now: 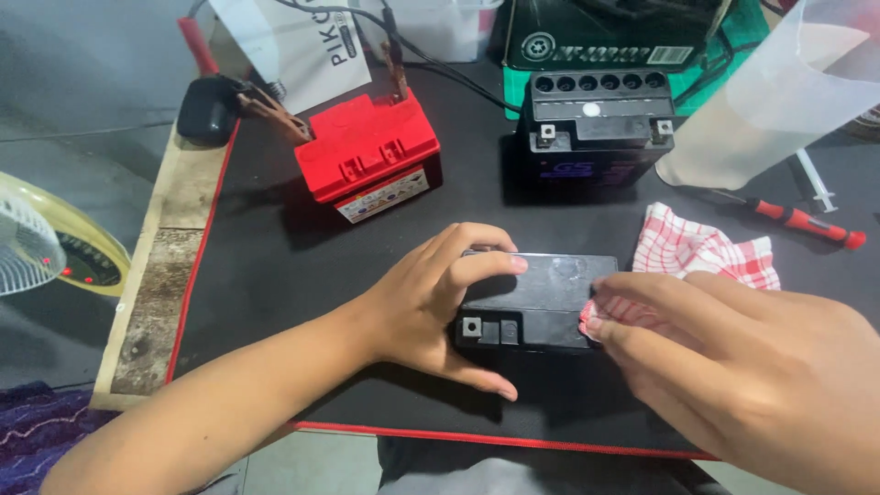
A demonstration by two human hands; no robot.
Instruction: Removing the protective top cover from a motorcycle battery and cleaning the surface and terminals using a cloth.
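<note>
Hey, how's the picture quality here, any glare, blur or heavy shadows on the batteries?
Head view: light falls from above, with soft shadows in front of the red battery; a dull sheen on the top of the black battery under the left hand; the right hand with the checked cloth looks slightly soft; edges bend a little.

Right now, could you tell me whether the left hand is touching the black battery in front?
Touching. The head view shows the left hand clasping the black battery, fingers curled over its top edge and thumb against its front side.
</note>
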